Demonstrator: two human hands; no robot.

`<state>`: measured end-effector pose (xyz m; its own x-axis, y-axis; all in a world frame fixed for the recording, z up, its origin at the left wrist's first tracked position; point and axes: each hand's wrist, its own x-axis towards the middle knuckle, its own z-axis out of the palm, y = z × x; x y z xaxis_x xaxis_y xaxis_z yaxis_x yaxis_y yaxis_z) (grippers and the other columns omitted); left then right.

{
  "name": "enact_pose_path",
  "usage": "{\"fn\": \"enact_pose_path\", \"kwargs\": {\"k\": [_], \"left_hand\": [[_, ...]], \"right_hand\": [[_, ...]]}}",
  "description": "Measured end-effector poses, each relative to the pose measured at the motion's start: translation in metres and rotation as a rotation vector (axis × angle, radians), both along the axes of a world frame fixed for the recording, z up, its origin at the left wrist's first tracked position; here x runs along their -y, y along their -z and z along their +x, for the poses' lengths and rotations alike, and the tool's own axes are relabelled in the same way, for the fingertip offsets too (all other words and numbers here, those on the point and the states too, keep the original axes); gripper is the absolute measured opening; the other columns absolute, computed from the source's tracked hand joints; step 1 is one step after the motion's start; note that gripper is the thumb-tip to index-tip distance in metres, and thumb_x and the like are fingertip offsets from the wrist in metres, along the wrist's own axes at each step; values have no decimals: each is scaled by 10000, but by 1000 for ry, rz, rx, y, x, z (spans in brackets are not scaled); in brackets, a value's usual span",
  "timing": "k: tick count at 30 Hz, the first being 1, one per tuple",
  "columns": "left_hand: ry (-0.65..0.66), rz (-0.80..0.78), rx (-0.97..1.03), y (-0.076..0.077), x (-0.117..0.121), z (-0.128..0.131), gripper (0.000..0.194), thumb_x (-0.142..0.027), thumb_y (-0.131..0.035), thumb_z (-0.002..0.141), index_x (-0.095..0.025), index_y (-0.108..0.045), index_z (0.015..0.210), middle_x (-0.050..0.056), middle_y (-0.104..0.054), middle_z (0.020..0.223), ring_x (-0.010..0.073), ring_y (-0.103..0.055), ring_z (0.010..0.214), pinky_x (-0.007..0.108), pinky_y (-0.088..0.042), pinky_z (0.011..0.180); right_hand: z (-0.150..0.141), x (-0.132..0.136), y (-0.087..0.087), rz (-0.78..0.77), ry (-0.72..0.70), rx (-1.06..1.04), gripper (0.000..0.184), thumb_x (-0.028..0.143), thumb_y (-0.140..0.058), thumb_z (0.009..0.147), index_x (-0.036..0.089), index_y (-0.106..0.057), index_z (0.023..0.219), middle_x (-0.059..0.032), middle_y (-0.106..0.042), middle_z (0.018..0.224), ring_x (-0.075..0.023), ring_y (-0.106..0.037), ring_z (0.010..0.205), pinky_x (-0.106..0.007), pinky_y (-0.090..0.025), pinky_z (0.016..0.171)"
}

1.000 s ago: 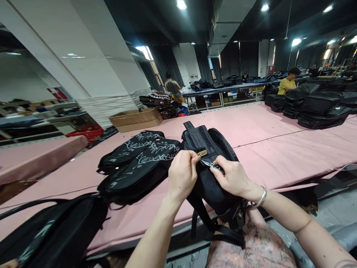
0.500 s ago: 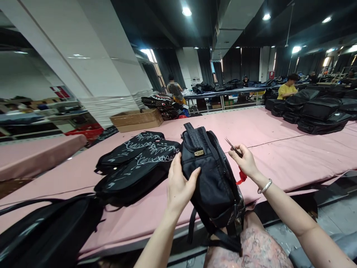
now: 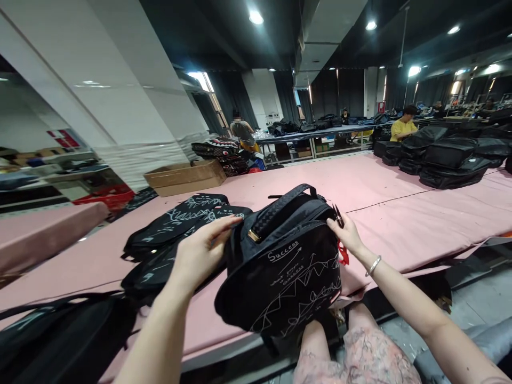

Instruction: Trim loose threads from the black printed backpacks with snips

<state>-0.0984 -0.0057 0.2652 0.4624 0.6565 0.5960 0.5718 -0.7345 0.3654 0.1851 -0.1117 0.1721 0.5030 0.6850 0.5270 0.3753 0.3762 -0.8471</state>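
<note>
A black backpack (image 3: pixel 296 282) with white zigzag drawings and the word "Success" stands tilted at the table's near edge, its printed front toward me. Its braided top handle (image 3: pixel 282 213) has a small gold metal tag (image 3: pixel 253 235). My left hand (image 3: pixel 206 250) grips the bag's upper left side, fingers partly hidden behind it. My right hand (image 3: pixel 344 233) is closed around small dark thread snips (image 3: pixel 338 214), tips pointing up, and touches the bag's upper right edge. A red strip (image 3: pixel 343 253) hangs below that hand.
Similar black backpacks (image 3: pixel 176 224) lie to the left on the pink-covered table (image 3: pixel 384 208); another bag (image 3: pixel 72 336) is at lower left. A cardboard box (image 3: pixel 186 178) sits at the back left. Black bags (image 3: pixel 448 154) are piled at right, beside a person in yellow (image 3: pixel 403 128).
The backpack has turned from its side to show its printed front. My left hand has shifted left and up along it, and my right hand with the snips has come against its edge.
</note>
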Motion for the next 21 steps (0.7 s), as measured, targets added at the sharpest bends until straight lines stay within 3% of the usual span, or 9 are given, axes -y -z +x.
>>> {"fn": "enact_pose_path", "kwargs": {"k": [3,6,8,10,13,16,19,21], "left_hand": [[-82,208,58,2,43,21,302,-347,-415,860,-238,-592,1080,50,-637,1109,240,-578,1028,414,-444,916],[30,300,-106,10,85,42,450,-457,-469,821,-244,-491,1217,101,-514,1282,290,-496,1142,459,-411,943],[43,354,-218,15,96,53,612,-492,-587,731,-213,-452,1259,154,-399,1373,355,-402,1220,515,-370,966],[28,408,-275,18,91,58,643,-428,-670,679,-206,-465,1247,175,-362,1391,382,-355,1248,554,-325,988],[44,467,-296,15,62,58,521,-292,-691,674,-249,-529,1168,144,-376,1389,359,-339,1269,575,-263,1024],[43,499,-262,11,38,55,428,-182,-667,667,-269,-575,1076,104,-332,1423,348,-279,1306,591,-204,1048],[14,501,-171,13,38,53,473,-65,-560,690,-264,-546,1119,91,-275,1452,330,-230,1331,580,-199,1056],[68,487,-81,17,49,53,495,-46,-500,719,-244,-501,1173,112,-313,1424,301,-279,1313,529,-264,1047]], "right_hand": [[-14,-1,6,-16,59,-68,284,384,-552,738,140,-591,878,64,-388,564,-90,-363,515,-199,-316,483],[-18,0,7,-28,208,-96,239,326,-516,731,134,-624,824,70,-352,518,-92,-347,491,-202,-310,481],[-18,3,9,-24,277,-99,224,292,-502,722,133,-638,801,65,-375,514,-93,-361,488,-206,-330,494],[-20,8,13,0,321,-75,213,259,-485,723,134,-644,790,57,-405,515,-93,-377,478,-209,-350,494],[-36,20,22,81,340,72,221,202,-445,750,139,-648,812,32,-489,527,-96,-418,448,-218,-387,479],[-61,31,30,189,304,266,236,148,-448,768,147,-649,893,-40,-652,691,-123,-572,550,-238,-482,566],[-80,36,31,224,221,386,298,103,-465,767,161,-638,1003,-81,-699,898,-150,-656,762,-253,-528,715],[-87,35,28,184,150,411,359,84,-465,765,176,-619,1076,-76,-692,976,-153,-658,842,-256,-531,770]]}}
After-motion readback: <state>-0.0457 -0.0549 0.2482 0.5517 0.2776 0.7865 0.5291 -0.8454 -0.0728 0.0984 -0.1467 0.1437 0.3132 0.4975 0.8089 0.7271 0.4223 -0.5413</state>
